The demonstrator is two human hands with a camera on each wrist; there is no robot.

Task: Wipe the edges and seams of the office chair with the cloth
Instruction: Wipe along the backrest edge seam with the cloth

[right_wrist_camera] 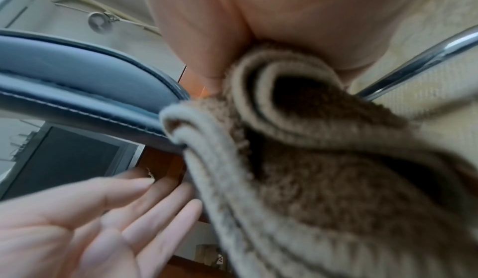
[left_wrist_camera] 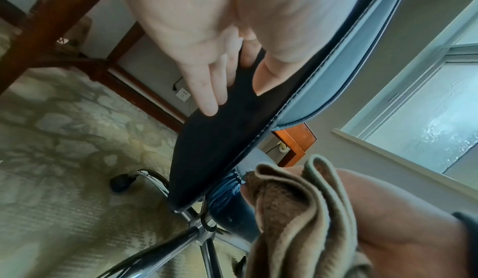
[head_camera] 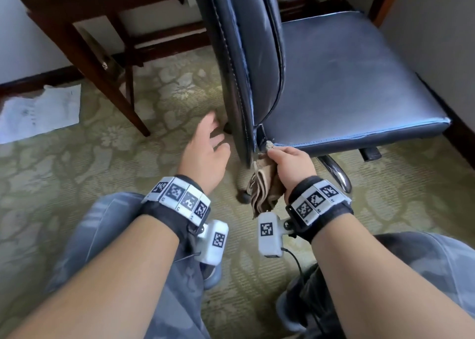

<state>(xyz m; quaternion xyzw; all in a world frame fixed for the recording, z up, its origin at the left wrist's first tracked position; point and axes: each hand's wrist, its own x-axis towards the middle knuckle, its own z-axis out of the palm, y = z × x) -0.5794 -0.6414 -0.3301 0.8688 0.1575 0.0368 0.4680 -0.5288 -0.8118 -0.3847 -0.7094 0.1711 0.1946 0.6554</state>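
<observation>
A dark blue leather office chair stands ahead, its backrest [head_camera: 244, 55] edge-on with white stitching and its seat [head_camera: 347, 81] to the right. My right hand [head_camera: 290, 163] grips a bunched brown cloth [head_camera: 264, 187] at the joint where backrest meets seat; the cloth's tip touches the seat's near corner. The cloth [right_wrist_camera: 297, 159] fills the right wrist view, next to the backrest [right_wrist_camera: 77, 90]. My left hand [head_camera: 208, 145] hovers with straight, spread fingers just left of the backrest's lower edge. In the left wrist view the left hand [left_wrist_camera: 222, 77] lies close against the backrest's dark rear face [left_wrist_camera: 220, 139].
A dark wooden desk [head_camera: 84, 37] stands at the back left, its legs on patterned green carpet [head_camera: 77, 171]. White papers [head_camera: 41, 112] lie on the floor at far left. The chair's chrome base [head_camera: 336, 174] and a caster [head_camera: 243, 197] sit below the seat. My knees fill the foreground.
</observation>
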